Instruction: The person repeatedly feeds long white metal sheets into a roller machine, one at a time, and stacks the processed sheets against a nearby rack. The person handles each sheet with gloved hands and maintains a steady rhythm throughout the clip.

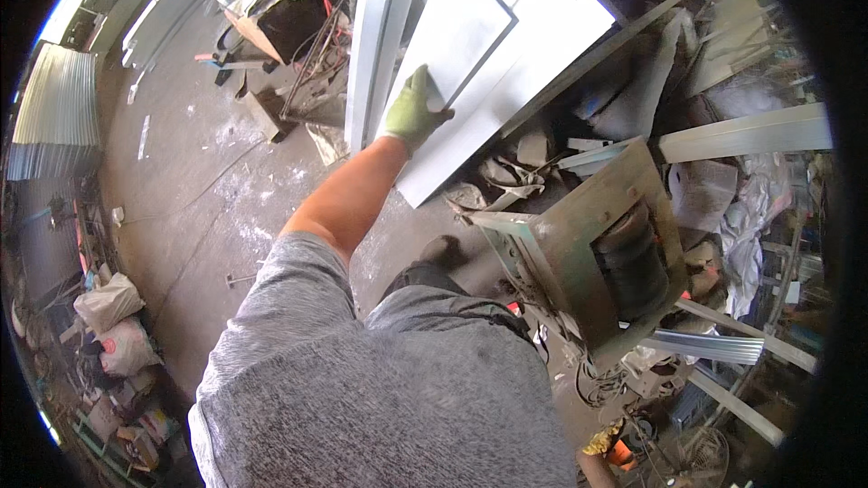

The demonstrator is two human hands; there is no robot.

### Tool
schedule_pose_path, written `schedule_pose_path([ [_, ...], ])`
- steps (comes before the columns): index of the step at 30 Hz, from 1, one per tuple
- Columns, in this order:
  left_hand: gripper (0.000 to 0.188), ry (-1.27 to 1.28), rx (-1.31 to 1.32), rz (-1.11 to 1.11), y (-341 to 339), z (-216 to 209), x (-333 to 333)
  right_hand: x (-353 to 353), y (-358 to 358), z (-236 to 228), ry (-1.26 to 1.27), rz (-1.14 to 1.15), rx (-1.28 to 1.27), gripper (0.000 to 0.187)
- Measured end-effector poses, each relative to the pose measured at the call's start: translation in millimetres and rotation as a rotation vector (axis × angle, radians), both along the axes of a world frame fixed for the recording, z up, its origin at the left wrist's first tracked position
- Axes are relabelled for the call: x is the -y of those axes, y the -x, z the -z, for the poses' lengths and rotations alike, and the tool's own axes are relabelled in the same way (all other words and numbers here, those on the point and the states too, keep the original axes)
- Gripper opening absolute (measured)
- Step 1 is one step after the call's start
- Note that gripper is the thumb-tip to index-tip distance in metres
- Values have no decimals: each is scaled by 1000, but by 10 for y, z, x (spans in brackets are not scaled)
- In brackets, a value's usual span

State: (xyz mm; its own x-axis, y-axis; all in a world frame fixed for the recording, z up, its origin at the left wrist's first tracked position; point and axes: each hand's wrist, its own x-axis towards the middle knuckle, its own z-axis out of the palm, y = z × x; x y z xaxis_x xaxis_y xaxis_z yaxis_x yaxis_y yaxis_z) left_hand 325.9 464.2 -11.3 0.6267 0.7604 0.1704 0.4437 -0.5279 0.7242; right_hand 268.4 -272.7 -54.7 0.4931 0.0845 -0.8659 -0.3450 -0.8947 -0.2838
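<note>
Left hand: in green glove, thumb and fingers apart, laid over left side of white panel; not visibly closed around anything; firmness of contact, cannot tell.
Right hand: at lower right, yellowish glove, mostly cut off by distance and angle; fingers apart or together, cannot tell; near orange thing and round fan.
White panel: running from top centre down toward middle, slanted, with dark-edged rectangular outline on upper part; lower corner above floor.
White channel: long, just left of panel, running nearly alongside.
Rusty frame: right of centre, tilted in view, dark rounded part in opening.
Right side: cluttered, with pale beam and ridged silver strip.
Left side: pale ridged sheets stacked above, white sacks lower down.
Clothing: grey shirt.
</note>
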Motion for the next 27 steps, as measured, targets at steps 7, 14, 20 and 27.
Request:
schedule_pose_path([
  [7,108,117,21,-82,-415,255,-88,-250,-126,55,39,10,-11,39],
  [14,109,166,-38,-142,-796,260,-237,-373,-184,89,62,37,-15,42],
  [20,110,114,-202,-288,-970,236,-318,-431,-185,51,67,65,-21,45],
  [27,89,47,-224,-256,-982,220,-315,-475,-174,6,71,88,-32,47],
])
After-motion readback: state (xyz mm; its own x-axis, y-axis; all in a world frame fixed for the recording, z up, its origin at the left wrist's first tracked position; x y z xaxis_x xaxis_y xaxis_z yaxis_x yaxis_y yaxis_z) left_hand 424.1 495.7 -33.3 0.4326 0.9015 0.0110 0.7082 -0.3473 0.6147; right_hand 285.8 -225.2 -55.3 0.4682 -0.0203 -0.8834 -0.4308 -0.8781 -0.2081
